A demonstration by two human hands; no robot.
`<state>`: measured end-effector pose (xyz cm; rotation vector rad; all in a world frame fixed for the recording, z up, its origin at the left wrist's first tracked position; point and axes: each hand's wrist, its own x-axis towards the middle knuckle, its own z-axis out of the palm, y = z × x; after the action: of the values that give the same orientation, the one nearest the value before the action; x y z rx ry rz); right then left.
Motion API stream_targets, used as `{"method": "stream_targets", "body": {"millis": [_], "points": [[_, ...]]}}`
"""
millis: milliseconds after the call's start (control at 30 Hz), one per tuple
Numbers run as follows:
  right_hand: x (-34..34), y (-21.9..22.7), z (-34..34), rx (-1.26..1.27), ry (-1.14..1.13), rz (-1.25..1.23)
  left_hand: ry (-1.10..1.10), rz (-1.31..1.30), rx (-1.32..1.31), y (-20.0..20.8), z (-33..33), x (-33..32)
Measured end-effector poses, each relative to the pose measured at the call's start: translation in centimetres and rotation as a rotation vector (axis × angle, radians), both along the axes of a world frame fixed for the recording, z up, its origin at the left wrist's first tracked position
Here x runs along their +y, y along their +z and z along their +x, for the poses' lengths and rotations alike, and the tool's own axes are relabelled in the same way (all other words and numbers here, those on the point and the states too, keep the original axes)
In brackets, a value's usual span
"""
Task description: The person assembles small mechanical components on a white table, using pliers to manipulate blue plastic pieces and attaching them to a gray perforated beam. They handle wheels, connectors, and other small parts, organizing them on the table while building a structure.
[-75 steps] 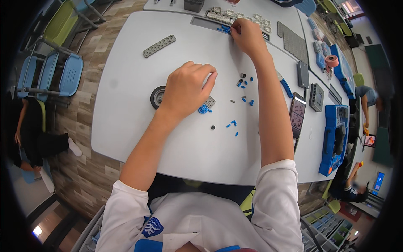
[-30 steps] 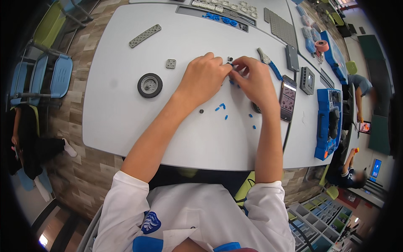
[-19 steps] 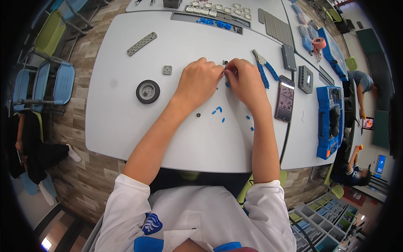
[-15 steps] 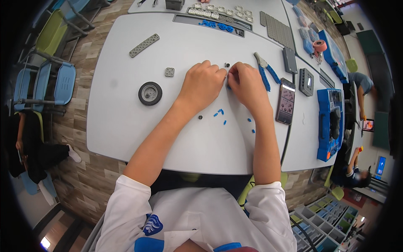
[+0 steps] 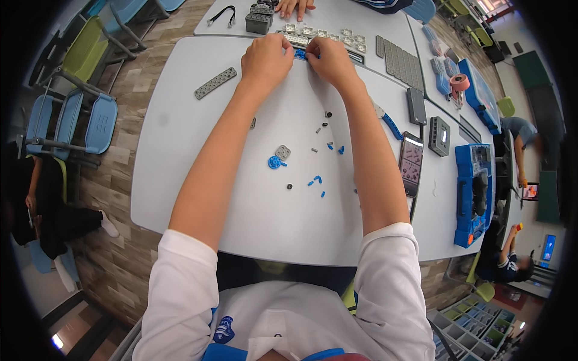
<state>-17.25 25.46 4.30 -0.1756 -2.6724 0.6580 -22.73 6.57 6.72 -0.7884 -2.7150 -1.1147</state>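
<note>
Both my arms stretch to the far side of the white table (image 5: 192,180), over the strip tray there. My left hand (image 5: 266,59) is pinched closed at its left end; whatever the fingertips hold is hidden. Beside it, my right hand (image 5: 332,60) has its fingertips together at the blue building pieces (image 5: 300,54), and I cannot make out what lies in them. Between my forearms lie a blue round piece (image 5: 274,162), a square grey perforated plate (image 5: 283,151), small blue pegs (image 5: 316,179) and a black bush (image 5: 289,186). A long grey perforated beam (image 5: 215,83) rests left of my left arm.
Right of my right forearm are blue-handled pliers (image 5: 391,125), partly covered, a phone (image 5: 410,163) and a grey control block (image 5: 439,135). A blue case (image 5: 472,195) stands farther right. Across the table, another person's hand (image 5: 295,7) rests near white connector pieces (image 5: 310,31).
Both hands have moved away from me, from mid-table to the far tray. Small pieces once under my hands and forearm now show; my left forearm hides the wheel. Another person's hand shows more fully.
</note>
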Motion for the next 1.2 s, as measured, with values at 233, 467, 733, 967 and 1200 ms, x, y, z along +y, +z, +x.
{"method": "stream_targets", "body": {"millis": [233,467,733,967,1200], "points": [[-0.3,4.7,6.9,0.111,-0.014,-0.103,-0.079,-0.02,-0.142,-3.0,-3.7,2.2],[-5.5,6.2,22.8,-0.298,-0.124,-0.115,-0.483,-0.007,-0.06,0.3,6.6,-2.4],[-7.8,2.7,23.9,-0.181,-0.199,-0.118,-0.77,-0.129,0.342,-0.8,14.1,-4.6],[-7.3,2.8,23.2,-0.32,-0.11,0.115,-0.785,-0.187,0.462,-0.8,14.2,-3.8],[-4.8,3.6,21.0,-0.406,0.023,0.079,-0.283,0.013,0.093,0.1,4.3,-2.1]]}}
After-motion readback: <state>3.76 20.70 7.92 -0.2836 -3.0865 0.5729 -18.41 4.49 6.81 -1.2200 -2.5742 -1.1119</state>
